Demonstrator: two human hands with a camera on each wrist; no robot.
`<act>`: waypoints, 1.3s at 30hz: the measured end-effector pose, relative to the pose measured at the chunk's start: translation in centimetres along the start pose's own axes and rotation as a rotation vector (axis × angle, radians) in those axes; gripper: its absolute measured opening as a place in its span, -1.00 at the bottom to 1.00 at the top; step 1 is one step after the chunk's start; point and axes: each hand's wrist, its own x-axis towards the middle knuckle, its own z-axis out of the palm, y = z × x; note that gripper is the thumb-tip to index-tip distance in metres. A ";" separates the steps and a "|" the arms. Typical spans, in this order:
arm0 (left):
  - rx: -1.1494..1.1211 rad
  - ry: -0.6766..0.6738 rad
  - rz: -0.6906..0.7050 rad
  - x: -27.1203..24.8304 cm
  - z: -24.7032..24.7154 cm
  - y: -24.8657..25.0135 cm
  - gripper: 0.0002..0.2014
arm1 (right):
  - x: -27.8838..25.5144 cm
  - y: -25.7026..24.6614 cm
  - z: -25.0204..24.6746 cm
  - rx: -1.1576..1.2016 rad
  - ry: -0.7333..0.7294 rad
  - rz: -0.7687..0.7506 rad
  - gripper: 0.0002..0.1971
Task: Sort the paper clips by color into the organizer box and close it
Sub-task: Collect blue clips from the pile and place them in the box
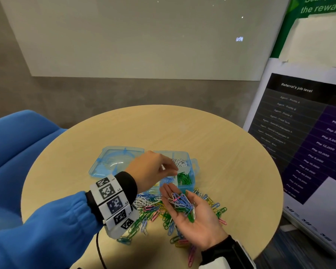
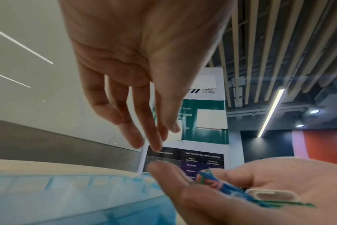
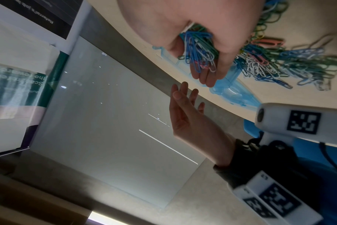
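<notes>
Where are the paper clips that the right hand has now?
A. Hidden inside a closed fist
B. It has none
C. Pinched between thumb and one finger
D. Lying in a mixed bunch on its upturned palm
D: the right hand lies palm up with a mixed bunch of paper clips resting on it, fingers relaxed.

Office lounge — referral poster (image 1: 306, 136), round table (image 1: 202, 133), slatted ceiling (image 2: 279, 45)

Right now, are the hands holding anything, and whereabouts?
The right hand lies palm up with a mixed bunch of paper clips resting in its cupped palm. The left hand hovers over the organizer box, fingers relaxed, apparently holding nothing.
</notes>
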 end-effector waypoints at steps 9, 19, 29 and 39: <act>0.173 -0.127 0.228 -2.2 1.1 0.9 -0.78 | -0.4 0.6 0.6 -0.015 0.003 -0.004 -0.71; 0.137 -0.106 0.251 -2.7 1.0 0.4 -0.89 | -0.4 0.7 0.7 0.001 0.012 0.005 -0.75; 0.213 -0.063 0.299 -2.9 1.3 0.5 -0.87 | -0.2 0.9 0.9 -0.036 -0.002 0.003 -0.67; 0.069 -0.090 0.281 -2.5 0.7 0.0 -0.91 | 0.1 0.9 0.8 -0.052 -0.052 -0.001 -0.72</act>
